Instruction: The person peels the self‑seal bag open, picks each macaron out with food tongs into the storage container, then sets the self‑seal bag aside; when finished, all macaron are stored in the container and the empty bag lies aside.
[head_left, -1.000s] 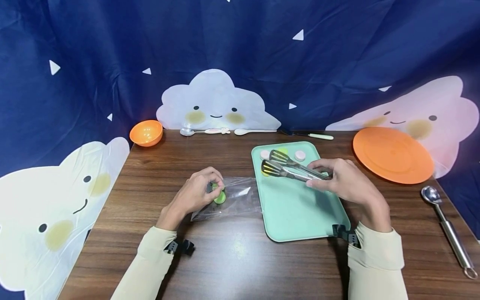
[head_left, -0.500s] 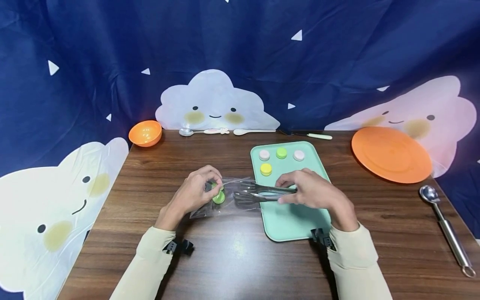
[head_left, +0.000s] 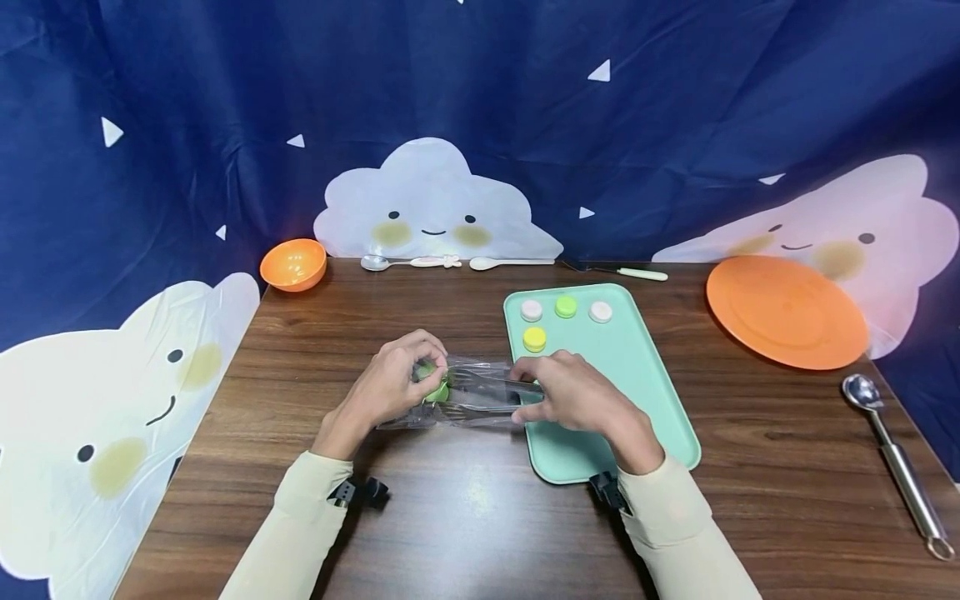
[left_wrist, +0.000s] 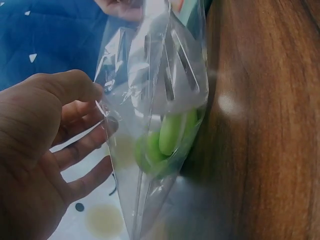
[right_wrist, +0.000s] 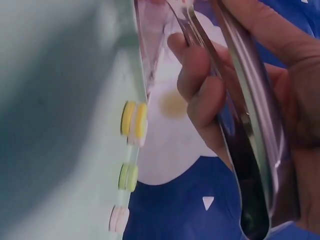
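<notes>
Your left hand (head_left: 390, 387) pinches the clear bag (left_wrist: 150, 100) open; your right hand (head_left: 573, 396) grips the tongs (head_left: 487, 393), apparently inside it near a green macaron (left_wrist: 167, 137).

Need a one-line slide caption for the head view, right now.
Left hand holds a clear bag open while right hand slides metal tongs inside toward a green macaron.

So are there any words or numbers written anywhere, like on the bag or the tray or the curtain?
None: no words, numbers or brand names can be read in any view.
The curtain has only cloud faces and white triangles, no letters.
The clear bag, the green tray, the orange plate and the orange bowl are plain.
</notes>
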